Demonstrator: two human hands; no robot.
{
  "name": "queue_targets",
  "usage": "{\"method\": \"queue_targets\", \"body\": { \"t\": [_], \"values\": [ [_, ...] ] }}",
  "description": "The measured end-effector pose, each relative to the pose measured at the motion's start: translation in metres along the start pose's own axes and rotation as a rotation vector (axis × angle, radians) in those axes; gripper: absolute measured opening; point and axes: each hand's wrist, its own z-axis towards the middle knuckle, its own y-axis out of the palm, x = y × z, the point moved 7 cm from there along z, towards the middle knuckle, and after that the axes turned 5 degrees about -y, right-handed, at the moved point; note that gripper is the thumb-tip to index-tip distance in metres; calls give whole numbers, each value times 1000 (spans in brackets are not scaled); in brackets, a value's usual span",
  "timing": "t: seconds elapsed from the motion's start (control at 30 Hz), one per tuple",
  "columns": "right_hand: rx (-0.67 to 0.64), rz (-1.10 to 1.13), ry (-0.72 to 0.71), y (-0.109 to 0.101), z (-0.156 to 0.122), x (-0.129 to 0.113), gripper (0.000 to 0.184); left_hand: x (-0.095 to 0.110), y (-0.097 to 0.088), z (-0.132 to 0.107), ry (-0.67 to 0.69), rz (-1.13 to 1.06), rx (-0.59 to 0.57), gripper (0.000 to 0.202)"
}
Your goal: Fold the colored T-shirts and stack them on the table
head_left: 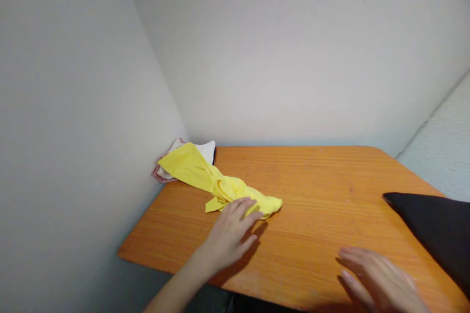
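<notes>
Yellow cloth (194, 168) lies diagonally across the left half of the counter (312, 181). Far end: fairly flat, resting over part of a fabric pile (207, 150) at the back-left corner. Middle: bunched and creased, with a short strip jutting toward the near side. Near end: rumpled, pointing right.

Left hand (230, 232): palm down, fingers loosely spread, thumb well apart; grip wide. Fingertips overlap the near side of the cloth in view; whether they touch it or hover just above, cannot tell. Shadow falls on the wood to the right of this hand.

Right hand (380, 276): blurred, low at the right, over the counter and well apart from the cloth. Fingers close together, thumb apart, gap wide.

Pile shows pink at left, white at right, with a dark edge. Black item (436, 230) at the right edge, pointed corner facing left; material unclear. Pale wall (293, 49) behind.
</notes>
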Motion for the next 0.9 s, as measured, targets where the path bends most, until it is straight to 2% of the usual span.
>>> {"method": "queue_targets", "body": {
  "t": [0.07, 0.1, 0.17, 0.23, 0.3, 0.4, 0.53, 0.6, 0.67, 0.7, 0.77, 0.83, 0.9],
  "values": [
    [-108, 24, -129, 18, -2, -31, 23, -26, 9, 8, -63, 167, 7, 61],
    [-149, 41, -167, 25, -2, -45, 19, -37, 14, 11, -98, 222, -1, 64],
    [-188, 86, -175, 34, 0, -66, 14, -52, 21, 15, -188, 284, -8, 50],
    [-200, 138, -156, 41, 2, -80, 16, -55, 22, 16, -270, 283, 6, 27],
    [-202, 189, -129, 48, 5, -87, 22, -46, 20, 15, -329, 194, 42, 23],
    [-230, 244, -52, 62, 8, -89, 24, -19, 27, 8, -361, -137, 78, 32],
    [-272, 271, 115, 78, 6, -82, 30, 14, 72, -12, -416, -650, 44, 39],
    [-251, 292, 188, 81, 2, -74, 33, 24, 97, -23, -465, -832, 45, 50],
    [-210, 321, 219, 76, -1, -64, 34, 29, 110, -31, -474, -1019, 51, 58],
    [-202, 335, 219, 72, -2, -57, 33, 28, 111, -33, -475, -1112, 63, 59],
    [-217, 350, 214, 59, -4, -41, 33, 17, 99, -40, -524, -1252, 131, 59],
    [-235, 334, 227, 40, -6, -22, 34, -5, 73, -53, -621, -1255, 244, 57],
    [-224, 271, 253, 17, -10, -1, 34, -24, 38, -67, -638, -1077, 331, 50]
  ]
}}
